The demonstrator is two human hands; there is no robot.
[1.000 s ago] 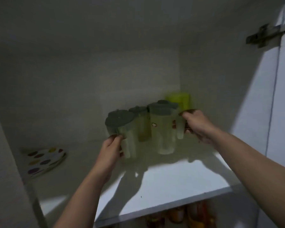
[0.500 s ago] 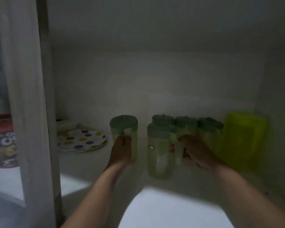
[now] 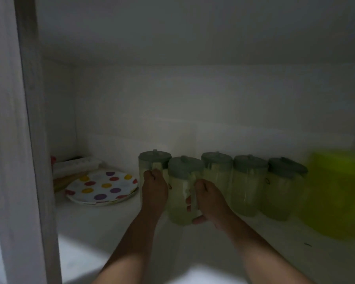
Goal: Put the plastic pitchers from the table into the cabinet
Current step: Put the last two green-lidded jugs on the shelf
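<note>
Several pale green plastic pitchers with grey-green lids stand in a row deep on the dim cabinet shelf (image 3: 275,242). My left hand (image 3: 154,191) grips the handle of the leftmost pitcher (image 3: 152,160). My right hand (image 3: 209,199) holds the handle of the second pitcher (image 3: 180,193), which sits slightly forward of the row. Three more pitchers stand to the right: one (image 3: 216,173), another (image 3: 248,187) and a third (image 3: 283,191). Both held pitchers are upright and appear to rest on the shelf.
A bright yellow-green container (image 3: 336,193) stands at the far right of the shelf. A polka-dot plate (image 3: 101,187) lies at the left, with white items (image 3: 76,167) behind it. The cabinet's vertical frame (image 3: 29,140) rises at the left.
The view has swung left and closer. Both hands pushed their pitchers deeper onto the shelf; they now line up with the row of pitchers by the back wall.
</note>
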